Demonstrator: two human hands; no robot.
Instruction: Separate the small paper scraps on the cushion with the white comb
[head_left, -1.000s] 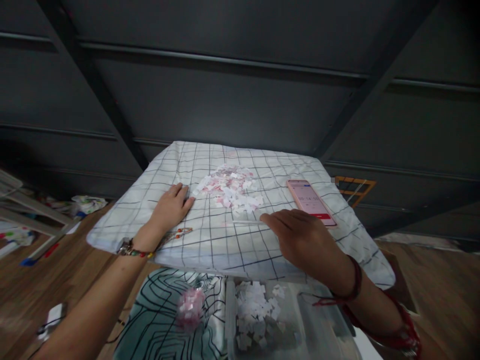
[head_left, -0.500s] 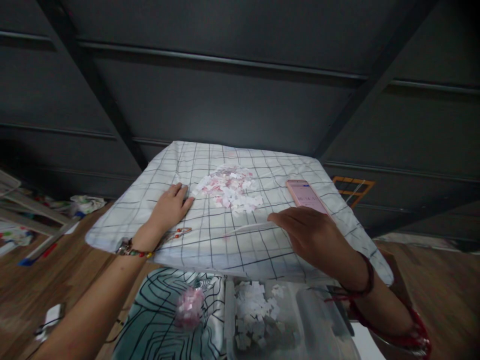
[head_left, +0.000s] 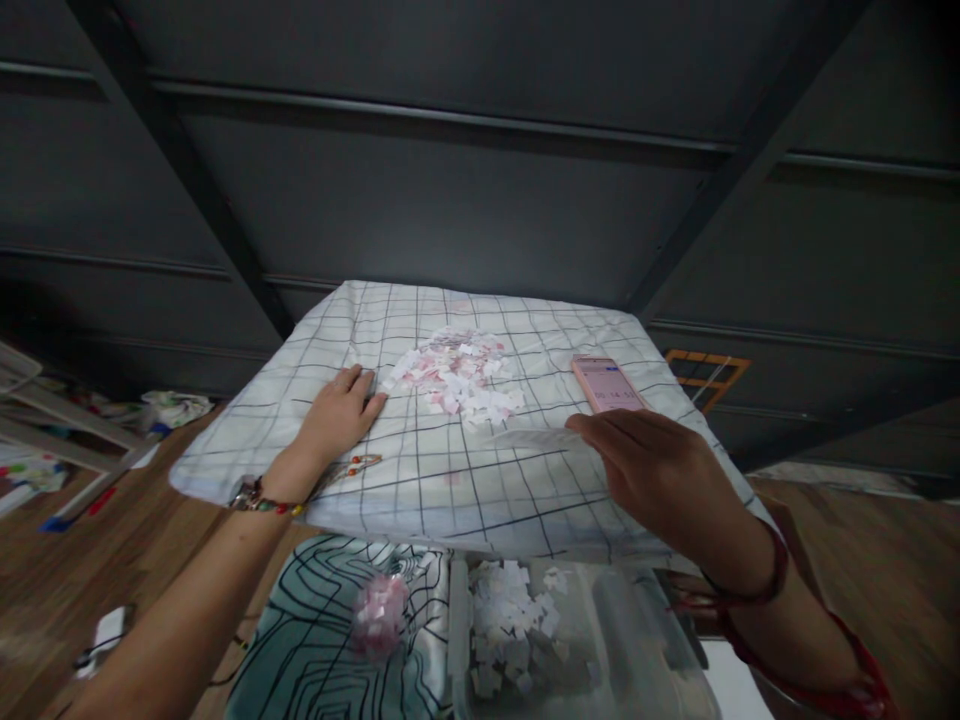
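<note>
My left hand (head_left: 341, 410) rests flat on the white checked cloth (head_left: 390, 310), fingers stretched out and holding nothing. Just to its right lies a loose heap of small white and pink paper scraps (head_left: 461, 375). My right hand (head_left: 649, 460) is closed in a pinch on a thin, long white strip (head_left: 532, 438). The strip points left, tapering to a narrow tip just below the heap; motion blurs it. Beyond my right hand a pink phone (head_left: 607, 385) lies on the cloth with digits on its screen, its lower end hidden.
Nearest me, a clear plastic box (head_left: 630, 640) holds white paper scraps (head_left: 514, 610). A pink bundle (head_left: 380, 615) sits on green patterned fabric (head_left: 300, 620) to its left. A beaded item (head_left: 365, 463) lies by my left wrist. A dark panelled wall (head_left: 450, 200) stands behind.
My right hand has moved to the right and the strip has shifted with it, its tip now further right. My left hand stays in place.
</note>
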